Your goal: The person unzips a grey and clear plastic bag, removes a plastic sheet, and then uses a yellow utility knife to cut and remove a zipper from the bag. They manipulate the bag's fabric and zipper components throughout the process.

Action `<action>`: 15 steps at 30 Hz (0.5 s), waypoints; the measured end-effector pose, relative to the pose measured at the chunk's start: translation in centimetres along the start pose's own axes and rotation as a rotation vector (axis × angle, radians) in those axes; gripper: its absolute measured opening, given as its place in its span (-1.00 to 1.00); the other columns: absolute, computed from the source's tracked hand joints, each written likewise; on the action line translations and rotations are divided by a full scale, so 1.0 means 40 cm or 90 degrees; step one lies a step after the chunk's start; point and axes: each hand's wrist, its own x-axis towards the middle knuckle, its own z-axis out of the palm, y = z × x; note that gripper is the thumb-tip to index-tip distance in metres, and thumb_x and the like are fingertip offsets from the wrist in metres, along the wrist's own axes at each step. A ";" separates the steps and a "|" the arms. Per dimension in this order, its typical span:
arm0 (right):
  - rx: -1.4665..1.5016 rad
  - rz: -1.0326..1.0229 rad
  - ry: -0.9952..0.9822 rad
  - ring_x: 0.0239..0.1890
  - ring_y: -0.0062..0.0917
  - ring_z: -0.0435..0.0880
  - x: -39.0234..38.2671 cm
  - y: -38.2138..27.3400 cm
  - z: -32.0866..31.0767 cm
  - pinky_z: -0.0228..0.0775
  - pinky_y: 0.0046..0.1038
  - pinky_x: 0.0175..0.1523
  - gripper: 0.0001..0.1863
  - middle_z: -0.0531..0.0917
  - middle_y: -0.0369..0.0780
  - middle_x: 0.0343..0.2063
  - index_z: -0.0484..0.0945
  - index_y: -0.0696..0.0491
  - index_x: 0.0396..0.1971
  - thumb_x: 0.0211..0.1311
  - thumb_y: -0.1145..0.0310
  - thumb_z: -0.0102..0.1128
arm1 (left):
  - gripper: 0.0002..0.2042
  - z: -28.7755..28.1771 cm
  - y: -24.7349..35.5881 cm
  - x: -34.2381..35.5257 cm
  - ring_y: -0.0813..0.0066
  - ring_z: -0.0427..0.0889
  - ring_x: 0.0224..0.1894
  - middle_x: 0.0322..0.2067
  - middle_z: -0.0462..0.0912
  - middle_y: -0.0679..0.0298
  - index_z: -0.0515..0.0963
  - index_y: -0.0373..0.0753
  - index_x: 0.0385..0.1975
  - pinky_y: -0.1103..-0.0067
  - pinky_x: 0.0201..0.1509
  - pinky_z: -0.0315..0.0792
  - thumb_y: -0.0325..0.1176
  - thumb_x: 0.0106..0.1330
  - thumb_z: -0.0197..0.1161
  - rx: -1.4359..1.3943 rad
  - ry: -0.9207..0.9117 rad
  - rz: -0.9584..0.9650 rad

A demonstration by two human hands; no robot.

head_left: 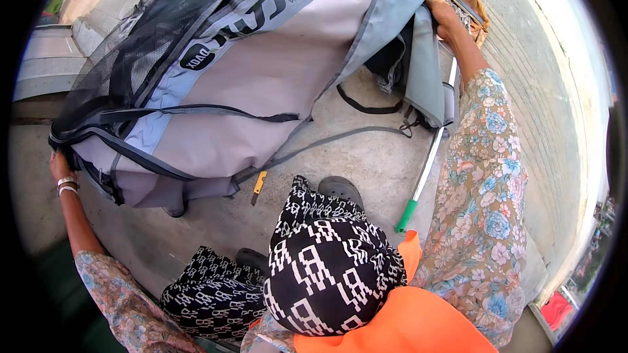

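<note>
Spreading across rough grey concrete (366, 150) just beyond a yellow-handled cutter (260, 186), the large fabric bag (261, 85) mixes smooth, coated-looking cloth with a panel of fine black mesh (124, 59). The cutter is slim and flat, with a narrow, darker end. To its right lies a straight, pale pole (428, 157) with a green grip (406, 216), and nearer, also on the right, stands a dark shoe (341, 189) with small holes in its top.

The bag is dusty mauve-grey, creased and slack, with a bluish-grey band carrying dark lettering along the mesh. A dark strap (209, 110) crosses its lower part, black trim rounds the corner on the cutter's far left, and a cooler grey flap hangs in folds beyond the cutter to the right.

Both arms reach wide around the bag, in loose, flower-printed sleeves (481, 202). The left hand (61, 163), well to the left of the cutter, grips the trimmed corner; its fingertips are hidden behind the cloth. The right hand (445, 18), far beyond the cutter and to its right, bends inward at the wrist, fingers curled around the flap's upper edge, near a brown bundle (483, 6).
</note>
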 end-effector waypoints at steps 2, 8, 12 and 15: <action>-0.224 -0.054 0.092 -0.19 -0.33 0.70 0.080 -0.034 -0.099 0.56 -0.37 -0.13 -0.70 0.70 -0.05 -0.21 0.60 0.10 -0.03 0.34 0.29 0.13 | -0.54 0.143 0.002 -0.038 0.34 0.53 0.09 0.09 0.56 0.15 0.40 -0.37 0.18 0.45 0.18 0.37 -0.21 0.39 0.09 0.008 -0.046 0.008; -0.698 -0.280 0.478 0.13 -0.14 0.47 0.047 -0.023 -0.031 0.29 -0.24 0.20 -0.53 0.62 -0.02 -0.18 0.46 -0.03 0.11 0.18 0.21 0.16 | -0.48 0.403 0.309 -0.477 0.46 0.62 -0.10 -0.05 0.63 0.24 0.37 -0.24 0.23 0.43 -0.14 0.55 0.02 0.45 0.00 0.210 -0.105 -0.182; -0.363 -0.636 0.100 -0.15 -0.31 0.61 -0.189 -0.019 0.231 0.45 -0.36 0.06 -0.54 0.60 -0.07 -0.11 0.52 0.16 -0.02 0.15 0.19 0.25 | -0.54 0.377 0.326 -0.499 0.48 0.68 -0.32 -0.15 0.66 0.34 0.47 -0.15 0.02 0.54 -0.52 0.56 0.11 0.46 -0.07 -0.002 -0.401 -0.238; -0.289 -0.420 -0.374 0.15 -0.24 0.54 -0.504 -0.028 0.437 0.49 -0.34 0.03 -0.04 0.49 0.05 0.13 0.27 0.16 0.29 0.04 -0.17 0.39 | -0.60 0.629 0.430 -0.721 0.43 0.70 -0.24 -0.15 0.66 0.27 0.47 -0.21 -0.01 0.41 -0.30 0.66 0.00 0.50 -0.09 -0.147 -0.479 -0.235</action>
